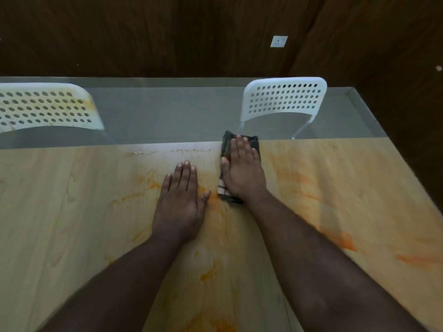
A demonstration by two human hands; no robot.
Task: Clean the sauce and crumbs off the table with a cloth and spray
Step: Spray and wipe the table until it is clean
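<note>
Step in hand: the person is wiping; the right hand is pressing the dark checked folded cloth flat onto the pale wood-grain laminate desk, near its far edge.
Right grip: fingers are lying straight and spread on the cloth, pressing rather than clutching it.
Left grip: the left hand is resting palm-down on the bare desk just beside the cloth, fingers straight, holding nothing.
Sauce: orange smears are spreading across the middle, right and near parts of the desk, so the job is looking far from done.
Crumbs: a thin pale line of bits is lying along the far edge, left of the cloth.
Next move: likely dragging the cloth back through the smears with firm downward pressure.
Containers: no spray bottle or other vessel is showing.
Beyond the desk: two white perforated plastic chairs are standing; the left one is looking stained orange.
</note>
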